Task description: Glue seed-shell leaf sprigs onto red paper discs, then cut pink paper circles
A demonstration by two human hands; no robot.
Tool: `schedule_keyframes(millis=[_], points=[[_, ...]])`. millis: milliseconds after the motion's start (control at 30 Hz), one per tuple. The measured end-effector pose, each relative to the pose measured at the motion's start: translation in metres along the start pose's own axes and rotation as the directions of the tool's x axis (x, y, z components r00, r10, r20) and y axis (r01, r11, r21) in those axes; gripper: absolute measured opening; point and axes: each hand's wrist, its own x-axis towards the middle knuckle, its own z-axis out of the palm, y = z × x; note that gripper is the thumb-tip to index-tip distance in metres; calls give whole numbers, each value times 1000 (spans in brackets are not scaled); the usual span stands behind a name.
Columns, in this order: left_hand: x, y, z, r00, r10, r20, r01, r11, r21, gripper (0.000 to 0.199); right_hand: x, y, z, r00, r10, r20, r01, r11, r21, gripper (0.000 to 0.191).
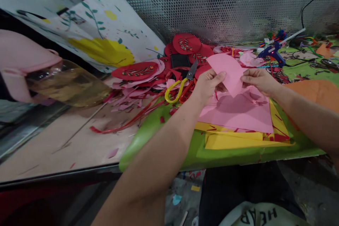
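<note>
A fan-shaped piece of pink paper (230,72) is held up between my two hands, its rounded edge at the top and its narrow end pointing down. My left hand (210,83) pinches its left side between thumb and fingers. On the right edge, my right hand (255,79) grips the same piece with its fingertips. Beneath it lie a larger pink sheet (235,113) and yellow sheets (233,141) on a green covering (159,144). Scissors with yellow handles (176,93) rest just left of my left hand.
Red felt discs (139,71) and pink scraps are piled behind the scissors. A blue glue gun (274,53) stands at the back right, near a cable. Orange sheets (315,95) lie under my right forearm. A floral bag (100,35) and an amber bottle (70,83) are at left.
</note>
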Motion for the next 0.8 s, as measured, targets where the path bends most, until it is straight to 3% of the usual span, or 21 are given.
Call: schedule_keyframes(millis=[133, 300, 467, 633, 800], points=[[-1, 3, 2, 990, -111, -92, 115, 993, 39, 38, 1, 0, 1, 996, -78, -51, 74, 994, -75, 36], [-3, 5, 5, 964, -160, -214, 176, 983, 54, 42, 4, 3, -2, 960, -236, -152, 180, 932, -314, 40], [-6, 6, 9, 980, -173, -95, 172, 985, -21, 51, 3, 4, 0, 923, -343, -177, 212, 833, -511, 43], [-6, 2, 11, 980, -197, -7, 195, 972, -128, 49, -4, -1, 7, 902, -432, 1, 351, 730, -586, 33], [-4, -1, 8, 986, -156, 56, 164, 971, -172, 45, -6, 1, 12, 929, -368, 25, 342, 834, -434, 31]])
